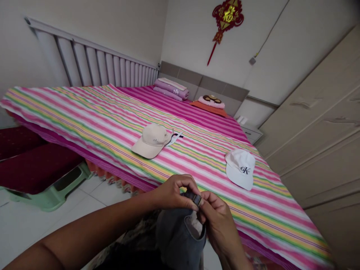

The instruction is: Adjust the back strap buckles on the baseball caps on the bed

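Note:
A dark grey cap hangs in front of me at the bottom of the head view. My left hand and my right hand both pinch its back strap and small buckle, fingers closed on it. Beyond my hands, on the striped bedspread, lie a beige cap with a white tag beside it and a white cap with a dark logo.
Folded purple bedding and a pink cushion lie at the headboard. A green stool with a dark red cushion stands left of the bed. A beige wardrobe lines the right side. A red ornament hangs on the wall.

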`<act>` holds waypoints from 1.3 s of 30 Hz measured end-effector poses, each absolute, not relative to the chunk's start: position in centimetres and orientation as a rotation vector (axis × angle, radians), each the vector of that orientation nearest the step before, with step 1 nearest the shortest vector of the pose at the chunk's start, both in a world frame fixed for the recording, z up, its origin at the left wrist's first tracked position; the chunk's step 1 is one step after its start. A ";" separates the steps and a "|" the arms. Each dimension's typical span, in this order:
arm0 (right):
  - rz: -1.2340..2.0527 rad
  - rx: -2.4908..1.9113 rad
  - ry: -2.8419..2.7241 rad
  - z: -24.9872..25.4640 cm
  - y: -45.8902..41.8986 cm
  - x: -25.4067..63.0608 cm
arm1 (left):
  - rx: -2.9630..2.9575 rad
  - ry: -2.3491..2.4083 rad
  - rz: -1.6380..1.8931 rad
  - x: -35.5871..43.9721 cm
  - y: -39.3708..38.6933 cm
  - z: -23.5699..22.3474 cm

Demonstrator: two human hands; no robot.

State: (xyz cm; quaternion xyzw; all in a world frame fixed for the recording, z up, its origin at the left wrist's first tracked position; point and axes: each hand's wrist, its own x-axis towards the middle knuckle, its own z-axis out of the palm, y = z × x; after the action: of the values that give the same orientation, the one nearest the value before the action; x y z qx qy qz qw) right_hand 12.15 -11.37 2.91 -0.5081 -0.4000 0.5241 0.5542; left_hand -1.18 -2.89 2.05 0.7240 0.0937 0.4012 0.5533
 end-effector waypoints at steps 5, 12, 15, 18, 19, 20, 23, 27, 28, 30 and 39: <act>1.221 -1.158 -0.930 2.8 -11.6 12.3 | 1.972 0.282 1.003 -1.5 -2.7 2.5; 0.719 -1.408 -1.264 2.3 -11.6 12.4 | 2.134 0.270 1.142 -1.4 -2.4 1.7; 0.645 -1.442 -1.365 2.0 -11.5 12.8 | 2.090 0.298 1.036 -1.5 -2.5 1.7; 0.418 -1.474 -1.491 1.9 -11.6 13.2 | 1.783 0.357 0.839 -1.5 -2.7 1.8; 0.331 -1.471 -1.553 2.0 -11.7 13.2 | 1.648 0.377 0.791 -1.5 -2.8 1.9; 0.252 -1.456 -1.619 2.0 -11.7 13.3 | 1.529 0.393 0.759 -1.4 -2.8 1.9; 0.082 -1.404 -1.775 2.3 -11.7 13.2 | 1.351 0.419 0.742 -1.0 -2.9 2.0; 0.008 -1.410 -1.813 2.3 -11.6 13.2 | 1.295 0.449 0.752 -0.6 -3.0 2.2; 0.007 -1.417 -1.812 2.3 -11.6 13.2 | 1.279 0.455 0.750 -0.6 -3.0 2.3; 0.015 -1.424 -1.808 2.3 -11.6 13.2 | 1.249 0.456 0.733 -0.6 -3.1 2.5; 0.144 -1.452 -1.783 2.7 -11.4 13.1 | 1.259 0.522 0.733 -0.6 -2.8 2.6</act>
State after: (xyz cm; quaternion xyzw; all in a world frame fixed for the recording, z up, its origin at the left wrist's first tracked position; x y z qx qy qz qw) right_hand 13.05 -11.39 2.73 -0.5757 -0.7071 0.0570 0.4065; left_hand -0.60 -2.77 2.60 0.5687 0.2356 0.3308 0.7153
